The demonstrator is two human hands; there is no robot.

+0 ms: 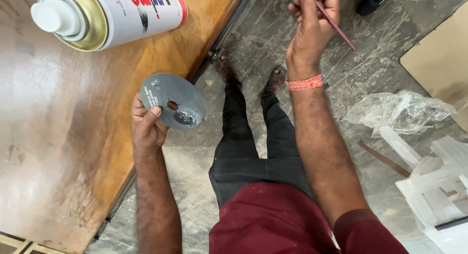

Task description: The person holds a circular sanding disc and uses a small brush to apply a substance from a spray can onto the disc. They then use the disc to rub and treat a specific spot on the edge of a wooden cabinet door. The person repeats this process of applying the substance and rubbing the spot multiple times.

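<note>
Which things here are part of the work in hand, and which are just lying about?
In use: grey disc in left hand; thin brush in right hand.
Lying about: spray can, clear plastic wrap, wooden stick.

Glossy wooden tabletop [58, 137], matt grey disc [173, 100]

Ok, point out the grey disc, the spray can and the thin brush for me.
Grey disc [176, 104], head view: bare face above the paint blobs.
Spray can [124, 15], head view: white body, lying on the wooden panel.
Brush [337, 27], head view: mid-handle, below the right hand.
</note>
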